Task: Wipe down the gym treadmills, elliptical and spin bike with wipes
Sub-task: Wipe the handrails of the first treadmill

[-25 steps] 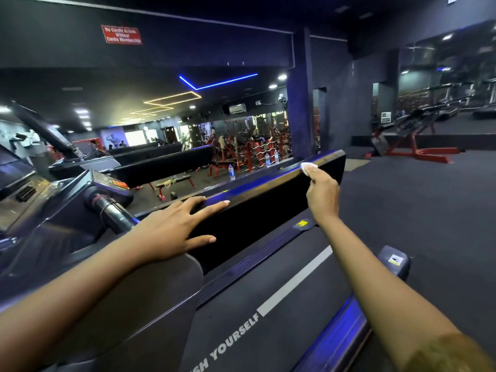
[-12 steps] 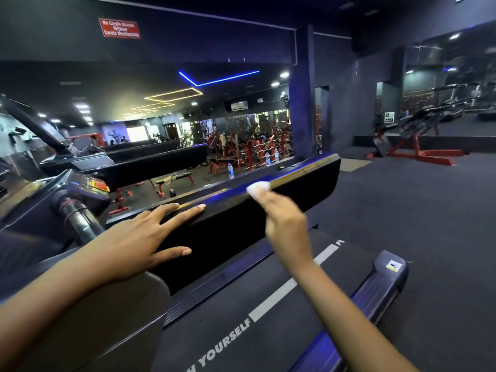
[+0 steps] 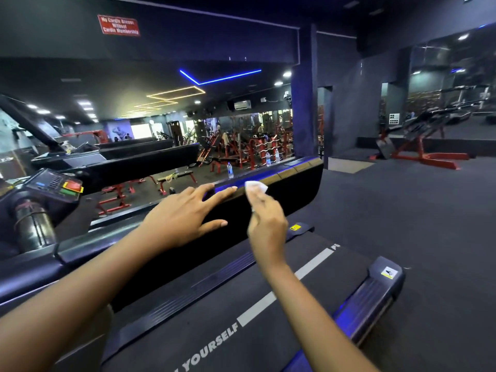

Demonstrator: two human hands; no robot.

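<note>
**Wiping the Top of the Treadmill's Side Wall**

Closest, down low: the dark treadmill belt (image 3: 241, 331), with a white stripe and the word "YOURSELF" on it. Along its right edge: a foot rail (image 3: 370, 296) glowing blue.

A bit farther: the left hand (image 3: 185, 218), flat with fingers spread wide, holding nothing. Rests on the tall black side wall (image 3: 295, 194), fingertips up on the top edge.

Just beside those fingertips: the right hand (image 3: 265, 224), pinching a small white wipe (image 3: 256, 187) at its fingertips. Holds the wipe on that same top edge.

Off to the left: a console (image 3: 57, 186) with a red button and a green one.

Past the wall: a water bottle (image 3: 230, 169) standing up straight, then lots of red gym machines (image 3: 249, 149).

Way up high: a bent blue light line (image 3: 220, 77) on the ceiling, and a red sign (image 3: 119, 24) on the dark wall. Too blurry to read all of it.
</note>
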